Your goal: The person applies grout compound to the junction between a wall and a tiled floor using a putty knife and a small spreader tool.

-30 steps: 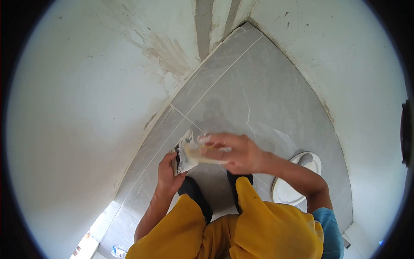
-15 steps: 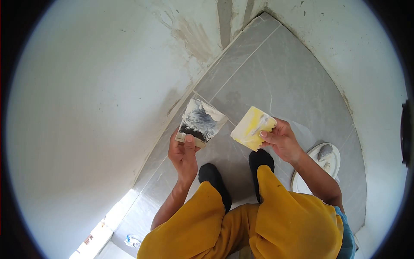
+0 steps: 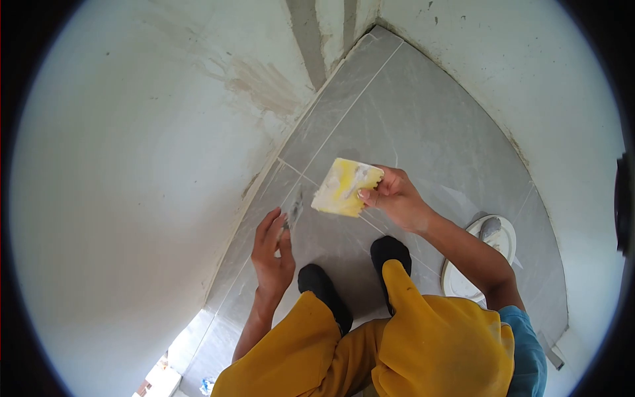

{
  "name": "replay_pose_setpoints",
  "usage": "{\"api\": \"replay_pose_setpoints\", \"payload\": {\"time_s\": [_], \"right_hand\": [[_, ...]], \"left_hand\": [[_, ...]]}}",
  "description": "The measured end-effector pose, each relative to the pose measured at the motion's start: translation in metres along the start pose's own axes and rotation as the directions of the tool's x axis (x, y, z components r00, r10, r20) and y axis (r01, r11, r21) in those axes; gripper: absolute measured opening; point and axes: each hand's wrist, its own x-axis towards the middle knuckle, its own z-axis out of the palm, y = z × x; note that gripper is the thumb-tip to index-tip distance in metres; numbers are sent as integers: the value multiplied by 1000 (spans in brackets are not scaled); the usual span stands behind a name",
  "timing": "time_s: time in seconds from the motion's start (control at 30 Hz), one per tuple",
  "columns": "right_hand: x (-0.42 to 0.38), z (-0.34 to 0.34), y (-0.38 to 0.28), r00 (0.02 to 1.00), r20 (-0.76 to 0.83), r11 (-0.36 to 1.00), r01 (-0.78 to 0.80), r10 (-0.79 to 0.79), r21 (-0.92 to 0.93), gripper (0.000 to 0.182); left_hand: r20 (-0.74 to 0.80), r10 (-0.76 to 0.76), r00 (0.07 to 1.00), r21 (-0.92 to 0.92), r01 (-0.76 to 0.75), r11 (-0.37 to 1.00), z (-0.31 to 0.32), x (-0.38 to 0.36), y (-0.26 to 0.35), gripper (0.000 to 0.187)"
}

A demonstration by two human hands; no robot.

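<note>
Two bare hands work above a grey tiled floor [image 3: 423, 126]. The right hand [image 3: 399, 200] is clamped on a yellow notched scraper [image 3: 345, 188] smeared with whitish paste, its thumb on the near face. The left hand [image 3: 272, 255] closes thumb and fingers around the lower end of a blurred, dark-smeared card [image 3: 295, 209], seen nearly edge-on, just beside the scraper and apart from it. Near the right forearm, a round white lid [image 3: 508, 241] on the floor carries a grey lump [image 3: 490, 229].
</note>
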Motion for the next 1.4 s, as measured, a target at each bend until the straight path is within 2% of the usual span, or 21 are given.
{"api": "replay_pose_setpoints", "payload": {"time_s": [0.03,0.07,0.1,0.17,0.2,0.27,0.3,0.37,0.4,0.47,0.6,0.7,0.87,0.9,0.97,1.07,1.2,1.27,1.3,1.37,1.4], "right_hand": [[9,-8,-7,993,-61,979,87,-99,-183,26],[19,-18,-17,974,-103,918,153,-203,-365,24],[30,-28,-29,928,-94,773,240,-360,-588,27],[59,-59,-53,786,25,339,294,-617,-894,37],[77,-78,-60,699,125,91,262,-704,-961,44],[112,-111,-73,555,317,-274,162,-769,-948,49],[126,-122,-79,558,318,-276,161,-766,-948,49],[148,-136,-87,589,457,-527,61,-666,-847,53],[155,-138,-89,592,458,-528,64,-663,-847,53],[171,-141,-91,636,528,-644,63,-563,-762,49],[199,-151,-79,621,593,-735,40,-512,-677,45],[201,-147,-72,704,538,-769,-17,-463,-639,36],[187,-125,-112,886,426,-876,49,-184,-480,22],[186,-131,-115,886,428,-880,51,-178,-472,22],[190,-143,-119,715,612,-842,59,-339,-536,23],[206,-158,-109,652,603,-806,-21,-459,-591,21],[219,-169,-89,683,585,-819,-36,-438,-572,23],[213,-156,-112,864,471,-908,40,-179,-418,27],[202,-149,-124,869,459,-910,24,-185,-413,27],[174,-131,-144,950,313,-932,114,0,-345,28],[154,-129,-146,954,300,-937,104,0,-333,28]], "left_hand": [[5,9,1000,-17,-9,1000,-3,-3,-7,29],[-5,-141,990,-234,136,963,-5,-8,-18,29],[22,-290,957,-436,270,858,-7,-12,-26,29],[52,-341,939,-534,315,785,-11,-10,-28,30],[78,-393,916,-611,355,707,-14,-9,-28,32],[107,-424,899,-616,395,681,-17,-10,-30,31],[115,-441,890,-639,406,653,-17,-10,-31,31],[125,-463,878,-661,421,621,-16,-11,-32,31],[126,-478,869,-662,433,612,-16,-11,-33,31],[127,-500,857,-665,447,599,-15,-12,-34,31],[135,-516,846,-673,460,579,-16,-13,-36,32],[144,-538,831,-687,475,550,-17,-15,-39,32],[135,-543,829,-703,467,537,-16,-14,-39,32],[140,-541,829,-710,465,528,-17,-14,-40,32],[143,-544,827,-719,465,517,-17,-14,-40,33],[175,-548,818,-719,486,496,-18,-12,-39,33],[182,-548,817,-718,491,493,-19,-11,-39,33],[173,-530,830,-731,470,496,-18,-10,-39,33],[183,-525,831,-739,469,484,-19,-9,-40,33],[199,-505,840,-760,458,461,-18,-7,-39,33],[195,-488,851,-768,442,463,-17,-5,-39,32]]}}
